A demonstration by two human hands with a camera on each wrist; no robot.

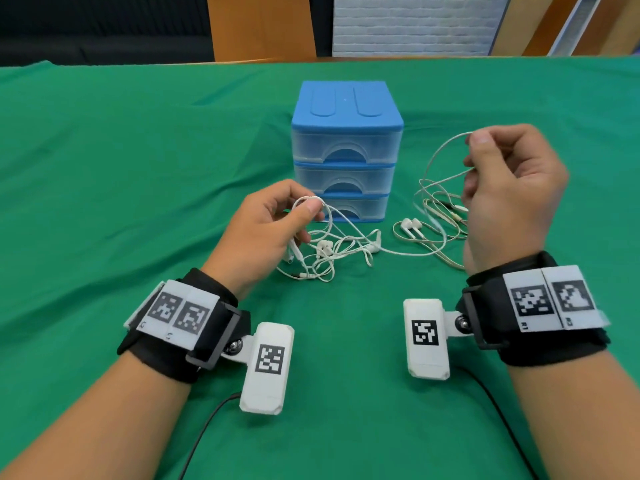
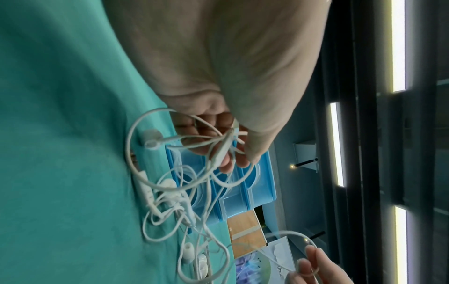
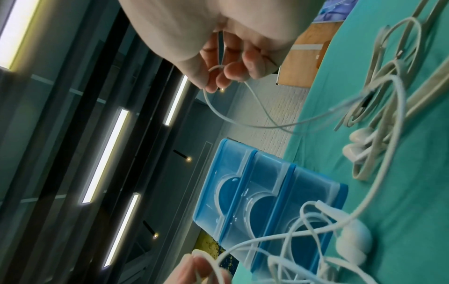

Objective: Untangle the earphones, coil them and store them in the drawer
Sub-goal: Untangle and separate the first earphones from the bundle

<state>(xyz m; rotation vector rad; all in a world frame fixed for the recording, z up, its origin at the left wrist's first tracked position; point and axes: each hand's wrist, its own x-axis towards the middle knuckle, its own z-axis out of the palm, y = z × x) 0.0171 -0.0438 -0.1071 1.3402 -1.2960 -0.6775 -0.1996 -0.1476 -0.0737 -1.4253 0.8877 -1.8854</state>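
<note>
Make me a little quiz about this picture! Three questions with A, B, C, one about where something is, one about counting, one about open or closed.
1. Where is the drawer unit?
A. Behind the tangled earphones
B. Under the table
C. On the person's lap

2. How many drawers does it have?
A. One
B. Three
C. Five

3. How are the drawers?
A. All closed
B. Top one open
C. All pulled out

Answers:
1 A: it stands on the green cloth beyond the cables.
2 B: three clear fronts are stacked under the blue top.
3 A: every front sits flush, while the left hand and right hand each pinch a cable.
</note>
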